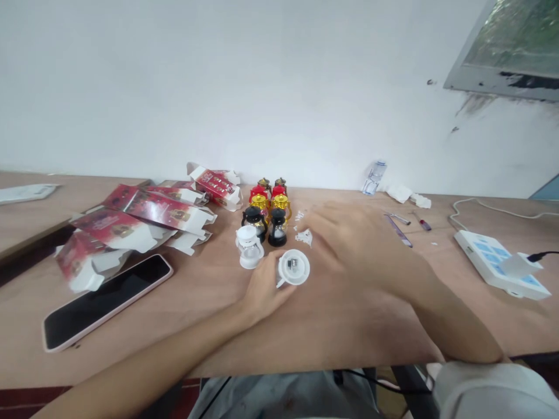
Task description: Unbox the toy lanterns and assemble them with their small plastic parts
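My left hand is closed round a small white lantern, tipped so its round base faces the camera. My right hand is smeared by motion just right of it, above the table near small white scraps; its fingers cannot be read. Behind stands a cluster of small toy lanterns: a white one, two black ones, gold ones and red ones.
Red and white cardboard boxes lie opened at the left, with a phone face up in front of them. At the right are a white power strip, a screwdriver, tweezers-like tools and a plastic bottle.
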Demonstrator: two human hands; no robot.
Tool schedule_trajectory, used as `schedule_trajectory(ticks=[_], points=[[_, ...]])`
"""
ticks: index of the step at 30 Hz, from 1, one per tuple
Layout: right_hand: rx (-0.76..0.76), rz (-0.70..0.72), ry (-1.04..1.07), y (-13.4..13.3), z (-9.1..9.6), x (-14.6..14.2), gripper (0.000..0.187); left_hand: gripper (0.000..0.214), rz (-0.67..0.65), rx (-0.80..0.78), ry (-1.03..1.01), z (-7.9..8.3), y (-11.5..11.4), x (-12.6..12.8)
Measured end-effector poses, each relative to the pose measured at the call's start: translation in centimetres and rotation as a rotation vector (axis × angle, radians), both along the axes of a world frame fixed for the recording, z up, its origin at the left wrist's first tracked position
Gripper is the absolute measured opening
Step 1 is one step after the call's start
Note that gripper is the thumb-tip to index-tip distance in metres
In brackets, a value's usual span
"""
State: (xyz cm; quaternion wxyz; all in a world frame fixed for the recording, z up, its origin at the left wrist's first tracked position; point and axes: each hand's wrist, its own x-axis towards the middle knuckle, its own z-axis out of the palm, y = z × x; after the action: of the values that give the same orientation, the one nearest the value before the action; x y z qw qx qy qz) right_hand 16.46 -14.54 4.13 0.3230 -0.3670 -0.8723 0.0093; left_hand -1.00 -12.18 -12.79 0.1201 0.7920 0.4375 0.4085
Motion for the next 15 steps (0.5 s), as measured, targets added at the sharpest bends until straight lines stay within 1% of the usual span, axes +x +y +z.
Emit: schedule_trajectory(ticks=[1, 2, 3, 5, 7, 9, 11, 13, 15], points=[[-0.004, -0.072, -0.037, 2.3, -1.0, 0.9, 0.010, 0.047, 0.000, -0.002, -0.021, -0.1, -0.1, 0.0], [-0.035, -0.156, -0.103, 4.6, -2.3, 1.8, 0.013, 0.046, 0.000, 0.000, -0.039, -0.1, -0.1, 0.0], [-0.083, -0.210, -0.191, 6.8, -3.8, 2.8, 0.017, 0.045, 0.003, 0.003, -0.052, -0.1, -0.1, 0.1], [-0.222, -0.242, -0.356, 10.6, -6.9, 4.4, 0.024, 0.042, 0.009, 0.012, -0.065, -0.1, -0.1, 0.1], [-0.331, -0.201, -0.438, 13.1, -9.5, 5.4, 0.034, 0.040, 0.014, 0.015, -0.071, -0.1, -0.1, 0.1], [-0.378, -0.141, -0.470, 14.6, -11.4, 5.6, 0.041, 0.039, 0.012, 0.007, -0.065, 0.0, -0.1, 0.1], [-0.354, -0.113, -0.463, 15.4, -12.7, 5.4, 0.043, 0.039, 0.003, -0.003, -0.053, 0.1, -0.1, 0.1], [-0.304, -0.113, -0.437, 15.8, -13.5, 5.2, 0.040, 0.039, -0.008, -0.007, -0.043, 0.1, -0.1, 0.1], [-0.279, -0.116, -0.411, 16.1, -13.8, 5.1, 0.032, 0.039, -0.013, -0.007, -0.034, 0.2, -0.1, 0.1]])
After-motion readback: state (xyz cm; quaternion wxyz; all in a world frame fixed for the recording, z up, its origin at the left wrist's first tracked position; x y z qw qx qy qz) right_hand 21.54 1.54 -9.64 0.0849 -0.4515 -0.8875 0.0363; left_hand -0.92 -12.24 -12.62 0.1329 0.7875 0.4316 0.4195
